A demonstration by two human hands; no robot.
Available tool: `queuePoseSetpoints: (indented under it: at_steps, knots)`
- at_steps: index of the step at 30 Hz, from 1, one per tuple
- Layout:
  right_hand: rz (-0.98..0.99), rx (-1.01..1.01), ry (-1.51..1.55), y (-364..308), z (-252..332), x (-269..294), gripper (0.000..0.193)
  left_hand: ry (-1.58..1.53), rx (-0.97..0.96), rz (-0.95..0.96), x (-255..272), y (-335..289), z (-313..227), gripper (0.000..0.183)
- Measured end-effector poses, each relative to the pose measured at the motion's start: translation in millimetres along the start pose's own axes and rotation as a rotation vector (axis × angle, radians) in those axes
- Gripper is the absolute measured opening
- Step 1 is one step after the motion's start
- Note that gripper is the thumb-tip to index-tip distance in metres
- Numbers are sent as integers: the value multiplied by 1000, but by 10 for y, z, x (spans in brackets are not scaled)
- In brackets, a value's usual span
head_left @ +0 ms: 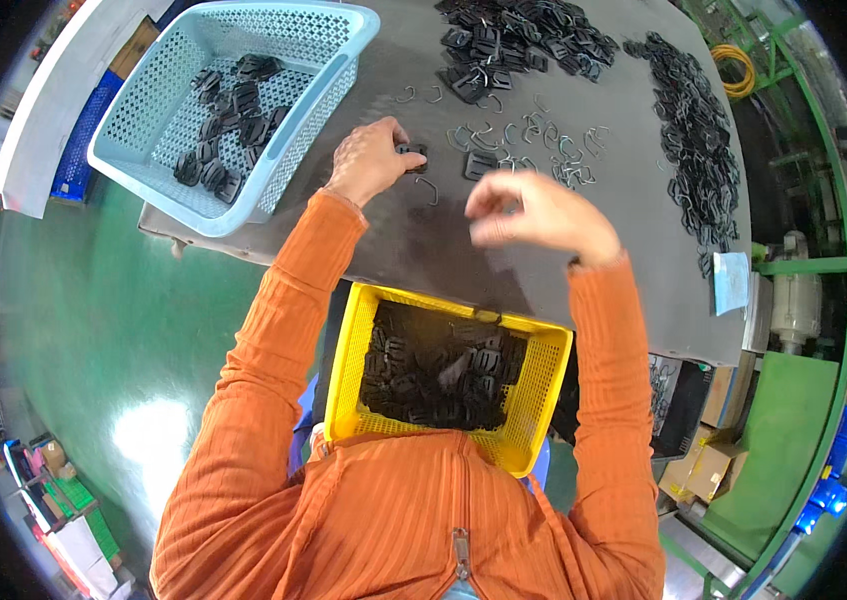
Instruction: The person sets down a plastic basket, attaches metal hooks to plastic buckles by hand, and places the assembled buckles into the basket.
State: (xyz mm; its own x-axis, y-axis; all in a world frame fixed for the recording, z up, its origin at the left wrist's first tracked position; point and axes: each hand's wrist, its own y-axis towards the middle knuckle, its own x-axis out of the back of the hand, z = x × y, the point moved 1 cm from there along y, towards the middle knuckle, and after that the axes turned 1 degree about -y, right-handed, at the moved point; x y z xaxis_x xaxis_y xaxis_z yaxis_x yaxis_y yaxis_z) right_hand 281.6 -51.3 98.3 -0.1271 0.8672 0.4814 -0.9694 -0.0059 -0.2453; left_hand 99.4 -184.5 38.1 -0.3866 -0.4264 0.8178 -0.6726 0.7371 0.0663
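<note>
My left hand (367, 162) is closed on a small black plastic buckle (413, 157), pressing it against the dark tabletop. Just below that buckle lies a single bent wire hook (429, 190). To the right, my right hand (543, 215) is raised over the table, its fingers curved with a gap between thumb and fingertips and nothing visible in them. Beyond its fingertips rests another black buckle (480, 165). Loose metal hooks (553, 140) are scattered on the table past my right hand.
A light blue basket (288, 165) with several black buckles stands at the left. The yellow basket (348, 365) before my body holds many more. Heaps of black pieces (528, 45) (688, 150) lie at the table's far and right sides. A black crate (688, 410) sits below, right.
</note>
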Motion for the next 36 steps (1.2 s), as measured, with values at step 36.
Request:
queuePoseSetpoints:
  at_steps: [36]
  knots:
    - [-602, -83, -799, 593, -1275, 470, 51, 243, -343, -141, -953, 323, -462, 62]
